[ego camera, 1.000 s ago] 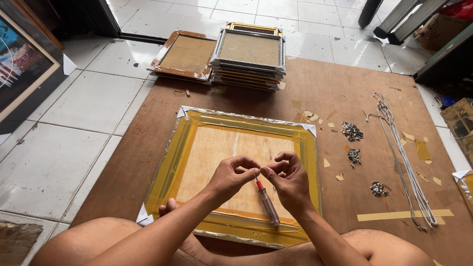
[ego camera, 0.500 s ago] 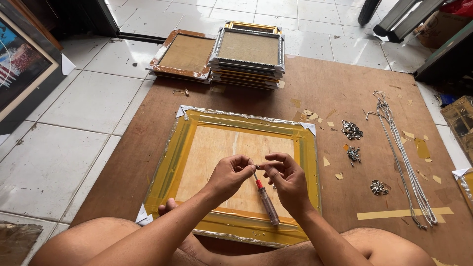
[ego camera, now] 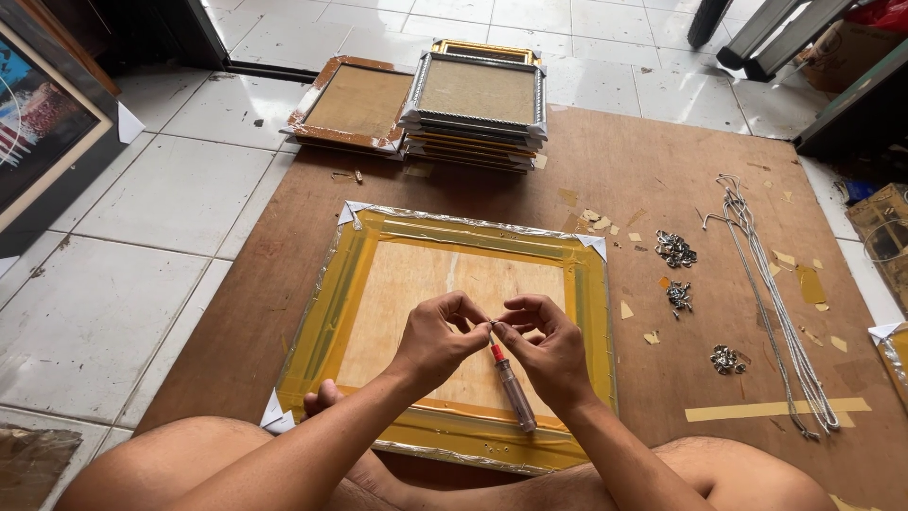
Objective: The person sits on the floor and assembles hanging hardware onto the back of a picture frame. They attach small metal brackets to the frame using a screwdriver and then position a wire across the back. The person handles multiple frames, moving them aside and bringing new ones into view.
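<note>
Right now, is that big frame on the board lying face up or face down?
Face down. The frame shows its plywood backing sealed with yellow tape along the edges; both hands work above it.

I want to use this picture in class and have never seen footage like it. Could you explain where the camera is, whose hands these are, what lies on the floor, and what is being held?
The camera sits on a person's head and looks down, so the two bare hands are that person's own. The left hand and right hand meet over a picture frame lying face down, its wooden back edged with yellow tape. Their fingertips pinch something tiny between them; it is too small to tell what. A screwdriver with a red collar lies under the right hand. Everything rests on a brown board on a tiled floor. Further back is a stack of frames; to the right lie small metal fittings and wires.
</note>
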